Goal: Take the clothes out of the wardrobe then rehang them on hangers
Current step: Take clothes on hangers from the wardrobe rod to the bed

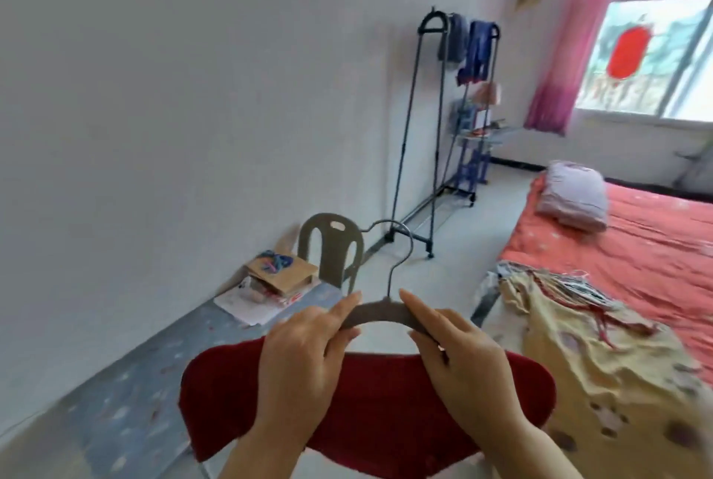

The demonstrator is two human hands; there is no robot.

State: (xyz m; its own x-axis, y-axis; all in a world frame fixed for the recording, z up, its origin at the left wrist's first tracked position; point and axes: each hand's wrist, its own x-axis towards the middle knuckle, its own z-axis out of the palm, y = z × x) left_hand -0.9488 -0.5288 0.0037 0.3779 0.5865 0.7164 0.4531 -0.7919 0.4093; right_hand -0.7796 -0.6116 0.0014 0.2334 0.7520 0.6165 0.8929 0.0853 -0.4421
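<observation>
Holding a grey hanger (380, 311) at chest height, both hands sit on its shoulders, one either side of the neck. Head view only.

Left hand (304, 359): fingers curled round the hanger's left arm, thumb underneath, index finger stretched along the top edge. Closed grip on the hanger.

Right hand (463, 359): same arrangement mirrored, fingers wrapped over the right arm, index finger pointing in toward the hook. Also closed on the hanger.

Hanger: metal hook upright, curving left at the top. Only the middle span shows; both ends run under the hands and into a dark red garment (370, 420) draped over it. The garment spreads wide to either side, its lower edge partly cut off by the frame bottom and partly covered by the forearms. Cannot tell what kind of garment it is.

Right: a yellowish patterned cloth (602, 374) heaped on the near end of a bed with a red cover (636, 247); a folded pale quilt (575, 196) lies further up. Striped fabric near the cloth is too blurred to identify.

Back wall: a black clothes rack (436, 131) on castors, blue and grey items hung at its far end, details unclear. A grey plastic chair (332, 247) stands nearer, beside a stack of cardboard and papers (277, 277) on a blue surface (135, 393). Pink curtain (571, 46) at the window, upper right.
</observation>
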